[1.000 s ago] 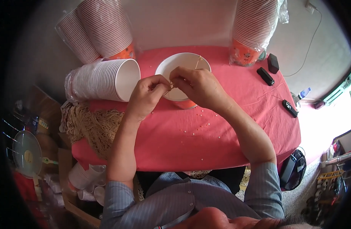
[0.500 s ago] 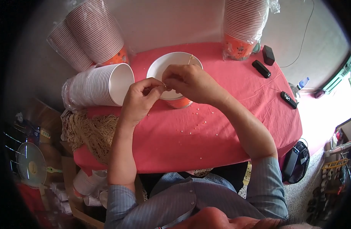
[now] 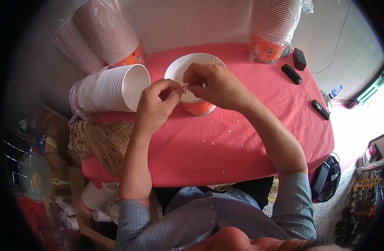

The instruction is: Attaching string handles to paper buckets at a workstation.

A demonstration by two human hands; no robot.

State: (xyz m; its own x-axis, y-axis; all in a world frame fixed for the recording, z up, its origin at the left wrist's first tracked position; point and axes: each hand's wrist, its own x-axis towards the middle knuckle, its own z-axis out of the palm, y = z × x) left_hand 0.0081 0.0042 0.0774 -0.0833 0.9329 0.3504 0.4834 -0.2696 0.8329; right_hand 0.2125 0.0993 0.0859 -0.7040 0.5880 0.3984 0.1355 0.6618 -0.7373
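Over the near rim of a paper bucket (image 3: pixel 199 109), white inside and orange outside, both my hands meet. My left hand (image 3: pixel 156 100) is closed, pinching a thin brownish cord (image 3: pixel 185 88) between thumb and fingertips. The cord forms a small loop in the gap between the hands. Bent fingers of my right hand (image 3: pixel 219 85) close on the loop's other side; part of that grip is hidden behind the hand. A bit of yellowish cord (image 3: pixel 216 61) shows at the bucket's far right rim. Small pale and orange beads or bits (image 3: pixel 219 138) lie scattered on the red cloth (image 3: pixel 179 161).
A stack of white buckets (image 3: pixel 135 88) lies on its side at left, above a heap of beige cords (image 3: pixel 102 142). Wrapped bucket stacks (image 3: pixel 106 31) (image 3: pixel 273 29) stand at the back. Black devices (image 3: pixel 291 74) sit at right. A fan (image 3: pixel 35 178) is at far left.
My hands have drawn slightly apart at the fingertips, and the cord loop now shows between them. The whole view has shifted a little.
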